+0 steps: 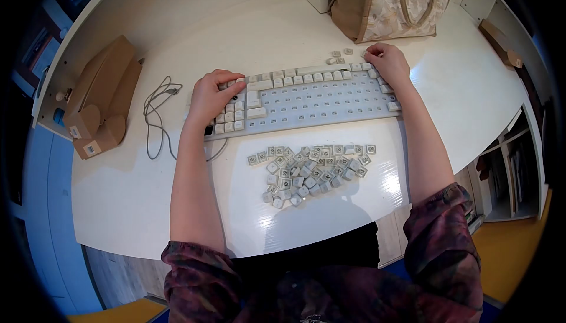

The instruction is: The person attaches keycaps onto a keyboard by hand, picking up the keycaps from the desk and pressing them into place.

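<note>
A white keyboard [318, 101] lies across the desk, with many of its keycaps off and the pale plate showing. Some keycaps remain on its left block and along its far row. My left hand [207, 100] is over the keyboard's left end, thumb and forefinger closed at its far-row keys. Just beyond the far right corner, my right hand [389, 62] pinches a small pale keycap [365, 54], partly hidden by the fingertips. A few loose keycaps [337, 57] lie beside that hand. In front of the keyboard is a heap of removed keycaps [309, 172], some upside down.
A grey cable [154, 113] lies looped left of the keyboard. Farther left stands an open cardboard box [106, 96]. A patterned bag [386, 7] rests at the back of the white desk [141, 205]. Another cardboard piece [500, 43] is at the far right.
</note>
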### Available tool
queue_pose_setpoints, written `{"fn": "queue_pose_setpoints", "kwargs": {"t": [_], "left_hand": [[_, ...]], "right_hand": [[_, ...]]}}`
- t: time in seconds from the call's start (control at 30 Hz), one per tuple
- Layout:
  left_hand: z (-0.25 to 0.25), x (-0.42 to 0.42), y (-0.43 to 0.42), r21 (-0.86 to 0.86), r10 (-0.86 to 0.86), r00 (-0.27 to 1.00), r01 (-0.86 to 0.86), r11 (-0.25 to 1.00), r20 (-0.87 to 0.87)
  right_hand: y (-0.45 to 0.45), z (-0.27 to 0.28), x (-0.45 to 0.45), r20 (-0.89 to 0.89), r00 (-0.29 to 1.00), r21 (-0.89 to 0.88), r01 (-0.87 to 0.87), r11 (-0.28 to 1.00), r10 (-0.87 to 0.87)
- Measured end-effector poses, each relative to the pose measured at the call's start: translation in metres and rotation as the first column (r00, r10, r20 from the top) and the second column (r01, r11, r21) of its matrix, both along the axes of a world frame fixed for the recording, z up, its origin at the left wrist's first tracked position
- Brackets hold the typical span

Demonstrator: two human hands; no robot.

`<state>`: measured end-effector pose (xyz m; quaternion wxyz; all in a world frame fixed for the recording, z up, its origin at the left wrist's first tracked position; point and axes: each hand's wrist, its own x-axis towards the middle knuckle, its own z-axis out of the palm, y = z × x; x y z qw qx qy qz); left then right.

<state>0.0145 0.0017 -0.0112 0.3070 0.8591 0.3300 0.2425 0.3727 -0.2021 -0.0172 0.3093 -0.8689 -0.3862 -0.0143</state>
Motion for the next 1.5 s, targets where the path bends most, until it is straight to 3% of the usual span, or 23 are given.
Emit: {"fn": "queue_pose_setpoints", "kwargs": {"t": [0.23, 0.53, 0.63, 0.73, 0.83, 0.9, 1.0, 1.03, 1.07, 1.1, 1.13, 1.23, 1.33, 1.4, 1.43, 1.47, 1.5], "left_hand": [[0.010, 0.001, -0.011, -0.024, -0.005, 1.000, 0.005, 1.000, -0.013], [0.008, 0.001, -0.009, 0.000, 0.025, 0.999, -0.025, 1.000, -0.044], [0.011, 0.007, -0.017, 0.093, 0.026, 0.999, -0.029, 0.995, 0.030], [0.028, 0.017, -0.032, 0.085, -0.034, 0.983, 0.019, 0.996, 0.182], [0.062, 0.032, -0.064, 0.086, -0.147, 0.950, 0.128, 0.988, 0.276], [0.083, 0.046, -0.105, 0.117, -0.270, 0.931, 0.248, 0.962, 0.244], [0.082, 0.062, -0.165, 0.167, -0.625, 0.765, 0.603, 0.780, 0.155], [0.086, 0.066, -0.184, 0.130, -0.747, 0.662, 0.737, 0.664, 0.064], [0.077, 0.071, -0.202, 0.147, -0.846, 0.522, 0.834, 0.533, 0.105], [0.070, 0.070, -0.223, 0.146, -0.886, 0.456, 0.874, 0.464, 0.086], [0.055, 0.072, -0.241, 0.148, -0.921, 0.346, 0.916, 0.373, 0.181], [0.017, 0.068, -0.281, 0.114, -0.984, 0.173, 0.978, 0.177, 0.044], [-0.024, 0.068, -0.292, 0.264, -0.987, 0.142, 0.957, 0.119, -0.069], [-0.037, 0.066, -0.293, 0.376, -0.963, 0.183, 0.922, 0.097, -0.200], [-0.041, 0.067, -0.295, 0.409, -0.967, 0.201, 0.905, 0.121, -0.159], [-0.045, 0.068, -0.297, 0.439, -0.969, 0.218, 0.887, 0.147, -0.116], [-0.045, 0.071, -0.299, 0.467, -0.970, 0.234, 0.867, 0.175, -0.071]], "right_hand": [[-0.003, 0.011, -0.012, -0.005, 1.000, 0.159, 0.002, 0.987, -0.001], [-0.002, 0.018, -0.025, 0.009, 0.983, 0.336, -0.176, 0.925, 0.184], [-0.003, 0.021, -0.029, 0.002, 0.959, 0.338, -0.268, 0.902, 0.284], [-0.009, 0.029, -0.043, 0.036, 0.967, 0.206, -0.253, 0.945, 0.251], [-0.006, 0.015, -0.037, 0.061, 0.975, 0.193, -0.220, 0.956, 0.212], [-0.004, 0.007, -0.034, 0.049, 0.978, 0.168, -0.209, 0.963, 0.204], [-0.001, 0.007, -0.036, 0.042, 0.979, 0.142, -0.205, 0.968, 0.201], [-0.001, 0.009, -0.037, 0.042, 0.979, 0.133, -0.206, 0.970, 0.202], [-0.001, 0.012, -0.038, 0.020, 0.977, 0.122, -0.213, 0.969, 0.212], [-0.002, 0.015, -0.038, -0.002, 0.975, 0.109, -0.219, 0.970, 0.221], [-0.002, 0.016, -0.038, -0.024, 0.973, 0.096, -0.225, 0.970, 0.228], [-0.002, 0.010, -0.030, -0.171, 0.918, 0.262, -0.307, 0.915, 0.357], [-0.002, 0.003, -0.027, -0.394, 0.801, 0.260, -0.374, 0.890, 0.451], [-0.001, 0.004, -0.031, -0.399, 0.789, 0.233, -0.406, 0.884, 0.468], [-0.001, 0.005, -0.033, -0.405, 0.781, 0.220, -0.421, 0.880, 0.475], [-0.001, 0.009, -0.032, -0.359, 0.778, 0.117, -0.510, 0.852, 0.515], [-0.004, 0.007, -0.032, -0.200, 0.806, 0.102, -0.548, 0.830, 0.557]]}}
